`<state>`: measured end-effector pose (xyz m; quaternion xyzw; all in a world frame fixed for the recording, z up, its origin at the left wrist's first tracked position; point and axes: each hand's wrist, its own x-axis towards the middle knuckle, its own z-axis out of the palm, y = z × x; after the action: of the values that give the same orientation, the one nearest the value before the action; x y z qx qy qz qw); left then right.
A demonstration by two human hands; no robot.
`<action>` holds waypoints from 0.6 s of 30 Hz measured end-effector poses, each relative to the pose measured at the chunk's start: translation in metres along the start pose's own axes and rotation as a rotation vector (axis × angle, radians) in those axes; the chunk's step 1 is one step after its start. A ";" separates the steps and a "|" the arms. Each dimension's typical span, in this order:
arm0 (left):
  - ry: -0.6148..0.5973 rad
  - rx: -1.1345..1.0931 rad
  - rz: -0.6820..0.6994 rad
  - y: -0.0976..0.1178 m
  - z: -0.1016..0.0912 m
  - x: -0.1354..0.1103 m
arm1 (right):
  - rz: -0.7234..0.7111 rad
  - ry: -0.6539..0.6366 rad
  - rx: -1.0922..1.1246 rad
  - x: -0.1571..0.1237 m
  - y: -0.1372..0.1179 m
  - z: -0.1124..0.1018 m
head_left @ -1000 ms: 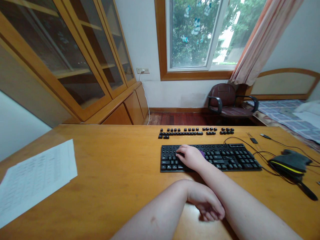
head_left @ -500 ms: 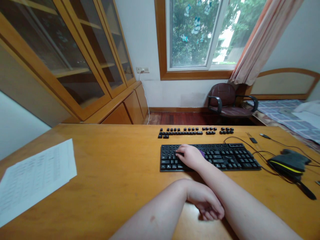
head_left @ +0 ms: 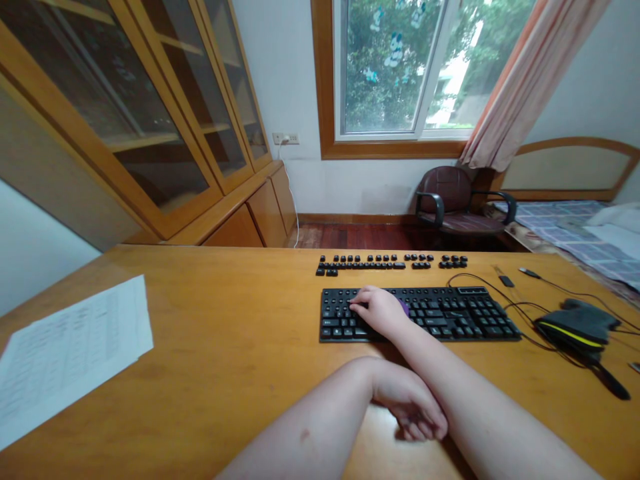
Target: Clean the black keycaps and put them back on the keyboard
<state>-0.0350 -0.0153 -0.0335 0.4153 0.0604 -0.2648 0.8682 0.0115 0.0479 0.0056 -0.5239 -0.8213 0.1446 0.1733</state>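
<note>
A black keyboard (head_left: 450, 317) lies on the wooden desk (head_left: 225, 347). My right hand (head_left: 379, 310) rests on its left half, fingers closed and pinched down on the keys near the upper left. A small purple object (head_left: 404, 307) shows under the back of that hand. My left hand (head_left: 414, 403) lies on the desk nearer to me, tucked against my right forearm, fingers loosely curled with nothing visible in them. Beyond the keyboard, rows of loose black keycaps (head_left: 367, 264) lie lined up on the desk.
A printed sheet of paper (head_left: 70, 353) lies at the desk's left edge. At the right sit a black device with a yellow stripe (head_left: 577, 323) and black cables (head_left: 500, 293). Behind the desk are glass-door cabinets (head_left: 150, 120), a brown chair (head_left: 453, 200) and a bed (head_left: 575, 227).
Both hands stay where they were. Only the view has shifted very slightly.
</note>
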 end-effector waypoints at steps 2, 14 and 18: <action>-0.008 0.005 0.006 0.000 -0.001 0.000 | 0.009 0.000 -0.007 0.000 -0.001 0.001; 0.004 0.014 0.012 -0.001 -0.003 0.001 | 0.038 0.167 0.155 -0.003 0.003 0.001; 0.040 0.011 0.015 0.004 0.004 -0.001 | 0.063 0.364 0.284 -0.004 0.011 -0.009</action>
<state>-0.0344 -0.0161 -0.0280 0.4258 0.0731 -0.2504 0.8664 0.0260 0.0489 0.0082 -0.5373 -0.7309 0.1672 0.3862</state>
